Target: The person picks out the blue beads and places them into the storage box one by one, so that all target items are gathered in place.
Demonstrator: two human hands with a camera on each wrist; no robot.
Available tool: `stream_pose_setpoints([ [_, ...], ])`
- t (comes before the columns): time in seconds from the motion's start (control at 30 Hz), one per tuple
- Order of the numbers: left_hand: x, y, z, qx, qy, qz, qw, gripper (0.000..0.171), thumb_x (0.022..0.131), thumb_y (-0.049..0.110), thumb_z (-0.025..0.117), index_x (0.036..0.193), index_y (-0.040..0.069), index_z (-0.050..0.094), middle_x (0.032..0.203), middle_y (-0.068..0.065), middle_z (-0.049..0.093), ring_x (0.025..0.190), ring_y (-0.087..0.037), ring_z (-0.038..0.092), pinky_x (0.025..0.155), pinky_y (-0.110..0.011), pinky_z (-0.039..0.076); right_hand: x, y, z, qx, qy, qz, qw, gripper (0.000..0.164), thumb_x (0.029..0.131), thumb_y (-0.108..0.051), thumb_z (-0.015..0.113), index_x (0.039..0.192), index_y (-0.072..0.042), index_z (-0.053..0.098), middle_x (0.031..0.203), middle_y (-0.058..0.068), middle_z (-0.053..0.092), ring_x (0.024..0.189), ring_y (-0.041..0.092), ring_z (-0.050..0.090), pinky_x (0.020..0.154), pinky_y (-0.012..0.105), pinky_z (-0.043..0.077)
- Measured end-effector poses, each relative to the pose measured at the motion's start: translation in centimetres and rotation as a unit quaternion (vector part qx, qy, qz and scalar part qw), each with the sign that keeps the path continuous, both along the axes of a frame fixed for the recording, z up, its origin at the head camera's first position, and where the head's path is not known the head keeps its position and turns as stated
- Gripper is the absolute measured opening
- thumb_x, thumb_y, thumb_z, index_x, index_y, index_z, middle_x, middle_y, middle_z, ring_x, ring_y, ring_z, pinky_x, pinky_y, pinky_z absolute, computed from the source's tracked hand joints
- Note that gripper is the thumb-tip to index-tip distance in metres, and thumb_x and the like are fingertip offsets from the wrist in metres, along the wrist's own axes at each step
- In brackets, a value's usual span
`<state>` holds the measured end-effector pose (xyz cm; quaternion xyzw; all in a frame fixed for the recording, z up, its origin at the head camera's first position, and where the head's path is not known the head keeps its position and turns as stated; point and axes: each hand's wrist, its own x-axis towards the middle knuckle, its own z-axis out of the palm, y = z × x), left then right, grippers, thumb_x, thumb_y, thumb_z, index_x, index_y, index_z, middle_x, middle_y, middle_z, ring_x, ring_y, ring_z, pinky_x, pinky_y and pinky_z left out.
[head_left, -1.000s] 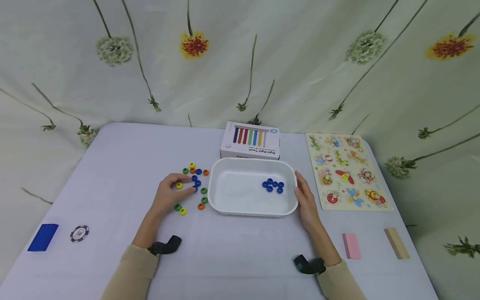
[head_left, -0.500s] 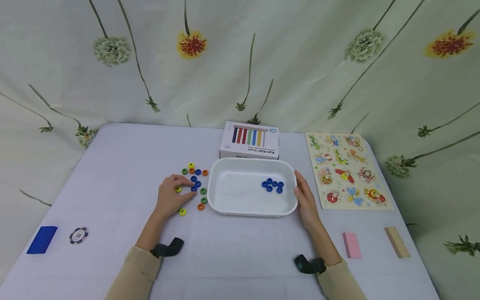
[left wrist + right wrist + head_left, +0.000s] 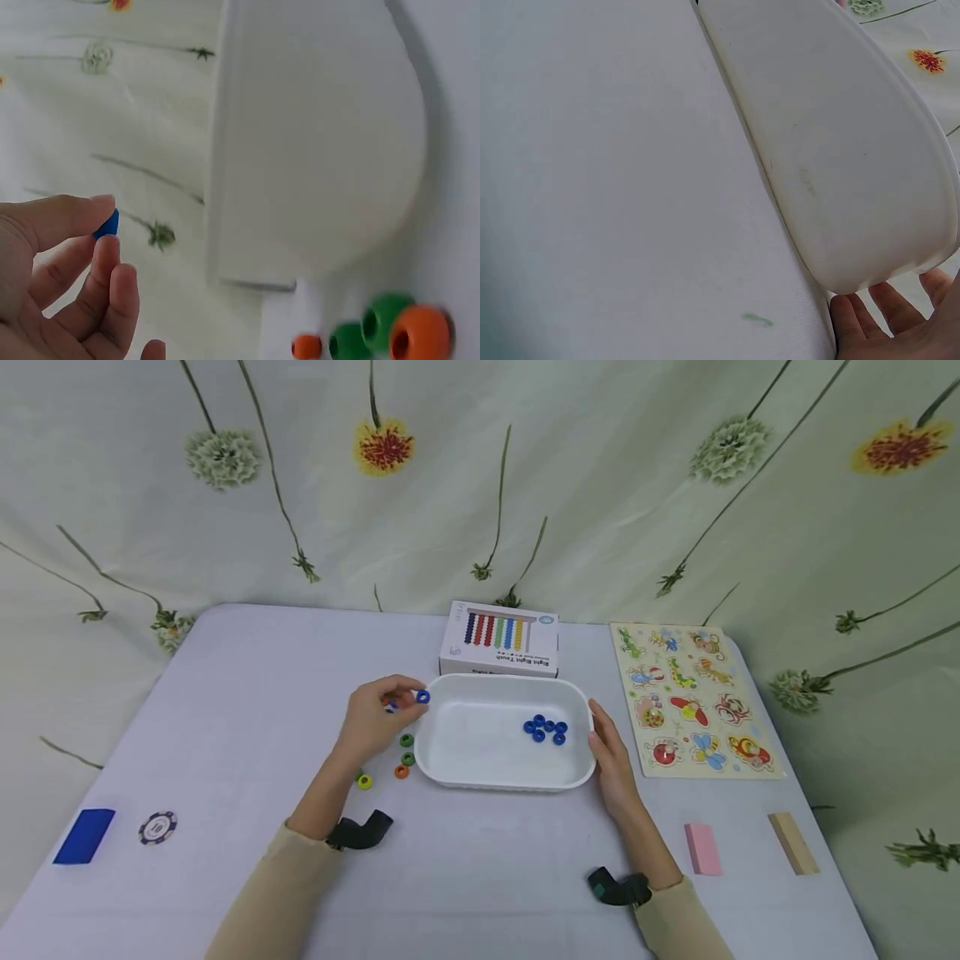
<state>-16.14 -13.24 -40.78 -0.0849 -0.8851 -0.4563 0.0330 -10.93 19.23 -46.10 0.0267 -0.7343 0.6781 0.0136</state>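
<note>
In the head view my left hand (image 3: 373, 720) pinches a blue bead (image 3: 423, 697) between thumb and fingertips, just at the left rim of a white tray (image 3: 472, 735). The left wrist view shows this bead as a small blue patch, mostly covered by the fingertips. Several blue beads (image 3: 539, 736) lie in the right half of the tray. At the tray's right end rests my right hand (image 3: 617, 770), its extended fingers touching the outer wall. Left of the tray, green beads (image 3: 407, 759), an orange bead (image 3: 402, 772) and a yellow bead (image 3: 364, 782) lie loose; my left hand hides others.
Behind the tray stands a white box (image 3: 499, 640) with a printed picture. An animal puzzle board (image 3: 693, 700) lies to the right. Nearer are a pink block (image 3: 703, 849) and a wooden block (image 3: 793, 843). A blue card (image 3: 85, 837) and a poker chip (image 3: 157, 828) lie far left.
My left hand has picked a blue bead from the loose group and carried it up and right to the tray's rim. The right hand stays against the tray.
</note>
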Motion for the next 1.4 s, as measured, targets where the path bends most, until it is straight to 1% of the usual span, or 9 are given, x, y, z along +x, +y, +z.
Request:
stream_pose_setpoints([
  [0.1, -0.7, 3.0, 0.9, 0.053, -0.027, -0.045, 0.9972, 0.023, 0.076, 0.020, 0.069, 0.098, 0.014, 0.063, 0.078, -0.003, 0.057, 0.076, -0.017, 0.052, 0.064, -0.027, 0.045, -0.1, 0.1, -0.1, -0.003, 0.003, 0.001, 1.000, 0.045, 0.096, -0.012, 0.030, 0.140, -0.017, 0.023, 0.145, 0.001, 0.025, 0.133, 0.017, 0.023, 0.105, 0.038, 0.022],
  [0.2, -1.3, 5.9, 0.9, 0.068, -0.045, -0.084, 0.9932, 0.021, 0.077, 0.019, 0.069, 0.097, 0.014, 0.063, 0.077, -0.002, 0.057, 0.075, -0.016, 0.052, 0.064, -0.025, 0.045, -0.1, 0.1, -0.2, -0.006, 0.008, 0.004, 1.000, 0.046, 0.096, -0.012, 0.031, 0.141, -0.015, 0.023, 0.145, 0.003, 0.025, 0.133, 0.020, 0.023, 0.105, 0.040, 0.023],
  [0.37, -2.3, 9.6, -0.7, 0.050, -0.075, -0.125, 0.9881, 0.022, 0.074, 0.018, 0.071, 0.095, 0.015, 0.064, 0.074, -0.001, 0.057, 0.070, -0.015, 0.052, 0.061, -0.022, 0.044, -0.1, 0.2, -0.2, -0.011, 0.011, 0.004, 1.000, 0.045, 0.096, -0.011, 0.030, 0.140, -0.014, 0.023, 0.145, 0.007, 0.025, 0.133, 0.023, 0.023, 0.105, 0.044, 0.023],
  [0.5, -2.8, 11.3, -2.2, 0.041, -0.107, -0.139, 0.9837, 0.023, 0.072, 0.014, 0.072, 0.093, 0.013, 0.065, 0.072, 0.000, 0.058, 0.065, -0.013, 0.052, 0.058, -0.020, 0.044, -0.1, 0.1, -0.2, -0.013, 0.012, 0.005, 1.000, 0.045, 0.096, -0.011, 0.031, 0.140, -0.014, 0.023, 0.144, 0.008, 0.026, 0.132, 0.024, 0.023, 0.104, 0.045, 0.023],
  [0.83, -3.0, 12.3, -4.0, -0.091, -0.138, -0.170, 0.9716, 0.018, 0.071, 0.017, 0.071, 0.089, 0.014, 0.066, 0.065, 0.002, 0.057, 0.060, -0.011, 0.051, 0.057, -0.023, 0.040, 0.0, 0.1, 0.0, -0.010, 0.008, 0.004, 1.000, 0.045, 0.096, -0.012, 0.030, 0.140, -0.013, 0.023, 0.145, 0.006, 0.025, 0.133, 0.021, 0.024, 0.105, 0.042, 0.022],
  [1.03, -3.0, 13.1, -4.5, -0.143, -0.124, -0.184, 0.9645, 0.019, 0.073, 0.017, 0.070, 0.091, 0.013, 0.064, 0.066, 0.004, 0.057, 0.062, -0.010, 0.051, 0.060, -0.023, 0.039, 0.0, 0.1, 0.1, -0.001, 0.008, -0.001, 1.000, 0.045, 0.096, -0.012, 0.031, 0.140, -0.014, 0.023, 0.145, 0.004, 0.026, 0.132, 0.019, 0.024, 0.104, 0.033, 0.025],
  [1.13, -2.8, 13.2, -4.4, -0.150, -0.124, -0.184, 0.9634, 0.024, 0.074, 0.016, 0.069, 0.097, 0.012, 0.062, 0.068, 0.004, 0.056, 0.064, -0.010, 0.051, 0.062, -0.023, 0.039, 0.0, 0.1, 0.1, -0.004, 0.010, -0.001, 1.000, 0.046, 0.096, -0.011, 0.031, 0.140, -0.014, 0.023, 0.144, 0.006, 0.026, 0.132, 0.021, 0.024, 0.104, 0.037, 0.024],
  [1.3, -2.4, 12.9, -4.0, -0.121, -0.133, -0.180, 0.9670, 0.035, 0.075, 0.017, 0.067, 0.109, 0.011, 0.058, 0.077, 0.004, 0.058, 0.071, -0.011, 0.053, 0.067, -0.025, 0.042, -0.1, 0.1, 0.0, -0.014, 0.015, 0.003, 1.000, 0.046, 0.095, -0.010, 0.031, 0.140, -0.012, 0.023, 0.145, 0.008, 0.025, 0.133, 0.024, 0.023, 0.105, 0.044, 0.022],
  [1.4, -2.0, 12.1, -3.8, -0.102, -0.102, -0.179, 0.9732, 0.036, 0.076, 0.019, 0.067, 0.110, 0.013, 0.059, 0.083, 0.006, 0.060, 0.073, -0.009, 0.053, 0.068, -0.024, 0.043, -0.1, 0.0, -0.1, -0.017, 0.015, 0.004, 1.000, 0.046, 0.095, -0.010, 0.031, 0.140, -0.012, 0.023, 0.145, 0.007, 0.025, 0.133, 0.024, 0.022, 0.105, 0.044, 0.022],
])
